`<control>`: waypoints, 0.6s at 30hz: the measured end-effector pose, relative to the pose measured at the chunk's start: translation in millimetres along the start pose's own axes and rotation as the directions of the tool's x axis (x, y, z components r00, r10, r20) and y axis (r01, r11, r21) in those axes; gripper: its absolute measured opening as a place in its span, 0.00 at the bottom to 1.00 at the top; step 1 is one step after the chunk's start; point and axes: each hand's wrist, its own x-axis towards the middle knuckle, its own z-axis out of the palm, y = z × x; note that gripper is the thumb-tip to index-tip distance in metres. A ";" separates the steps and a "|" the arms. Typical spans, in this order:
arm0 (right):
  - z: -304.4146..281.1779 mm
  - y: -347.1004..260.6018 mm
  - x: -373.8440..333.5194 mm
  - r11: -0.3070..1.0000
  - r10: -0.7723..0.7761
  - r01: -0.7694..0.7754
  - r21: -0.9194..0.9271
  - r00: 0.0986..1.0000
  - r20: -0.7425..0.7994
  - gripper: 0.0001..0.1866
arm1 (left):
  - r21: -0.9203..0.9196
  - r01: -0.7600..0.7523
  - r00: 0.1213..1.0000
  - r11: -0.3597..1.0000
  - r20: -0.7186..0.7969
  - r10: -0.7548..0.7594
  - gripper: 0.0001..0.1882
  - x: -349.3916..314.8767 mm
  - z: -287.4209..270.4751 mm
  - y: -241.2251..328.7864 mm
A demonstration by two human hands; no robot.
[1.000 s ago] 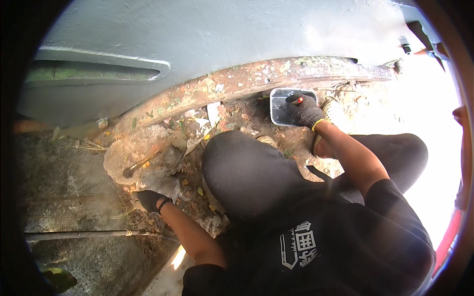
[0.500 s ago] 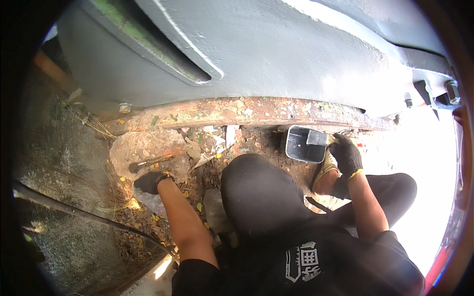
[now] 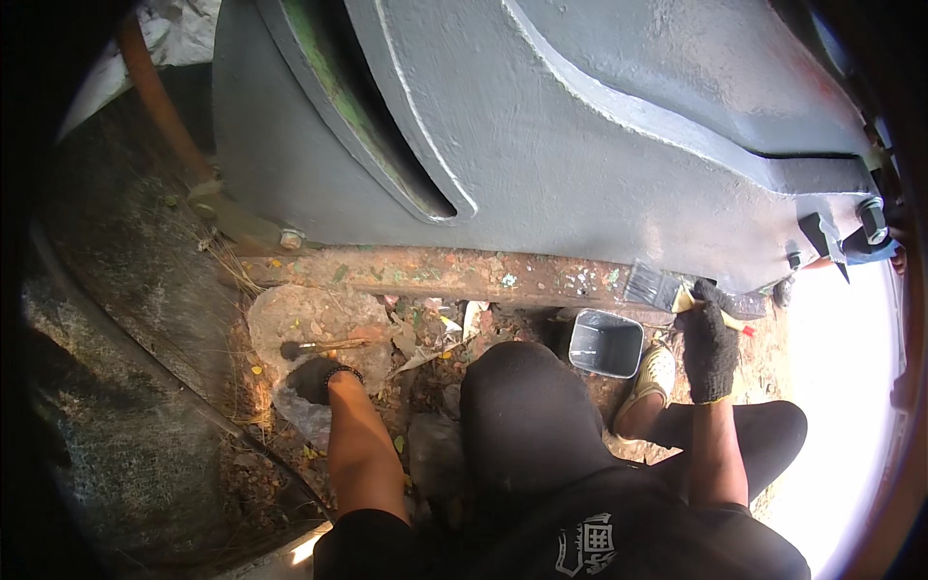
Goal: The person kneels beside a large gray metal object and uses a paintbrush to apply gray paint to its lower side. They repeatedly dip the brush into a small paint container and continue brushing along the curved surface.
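Note:
In my gloved right hand [image 3: 710, 348] is a paintbrush [image 3: 688, 300] with a pale handle, red at its end. Its wide, grey-coated bristles are at the lower edge of the grey painted metal panel [image 3: 580, 164], over the rusty beam [image 3: 425, 275]; I cannot tell whether they touch. A square container [image 3: 606, 344] with grey paint inside stands below the brush, left of my right hand. On the left, my left hand [image 3: 311, 380] in a dark glove rests low by a second brush [image 3: 324, 345], which lies on a flat stone. Its fingers are too dark to make out.
A long slot with green inside [image 3: 372, 116] runs through the panel. Bolts [image 3: 873, 220] stick out at the right. A black cable [image 3: 155, 367] crosses the left side. Dry leaves and plastic scraps [image 3: 425, 353] litter the ground. My shoe [image 3: 655, 375] is beside the container.
My right hand has lifted the brush out of the container and up to the right, toward the panel's lower edge. The view has shifted, showing more of the panel. My left hand stays by the second brush.

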 end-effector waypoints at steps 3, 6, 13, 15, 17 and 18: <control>-18.4 -82.4 34.0 0.930 -0.156 0.113 0.349 0.983 0.098 0.18 | -0.096 -0.007 1.000 0.995 -0.020 0.005 0.30 -13.6 -22.5 8.0; -10.0 -135.6 66.7 0.775 -0.631 0.623 0.105 0.752 0.190 0.21 | -0.314 0.184 0.982 0.931 0.100 -0.161 0.35 -15.4 -23.5 11.8; -29.8 -222.1 104.3 0.521 -0.809 0.816 -0.251 0.566 0.158 0.25 | 0.030 -0.058 0.998 0.998 0.011 0.057 0.24 -26.8 -29.8 14.4; -29.9 -236.7 100.1 0.545 -0.780 0.781 -0.306 0.606 0.156 0.16 | 0.072 -0.081 0.997 0.994 0.000 0.081 0.25 -14.3 -22.4 7.8; -13.7 -242.9 92.5 0.722 -0.616 0.653 -0.228 0.757 0.218 0.12 | 0.149 -0.139 0.989 0.979 -0.038 0.146 0.28 -9.2 -17.3 4.8; -2.3 -244.2 90.0 0.761 -0.581 0.622 -0.182 0.779 0.233 0.13 | 0.222 -0.167 0.975 0.961 -0.107 0.195 0.32 19.0 0.5 -7.2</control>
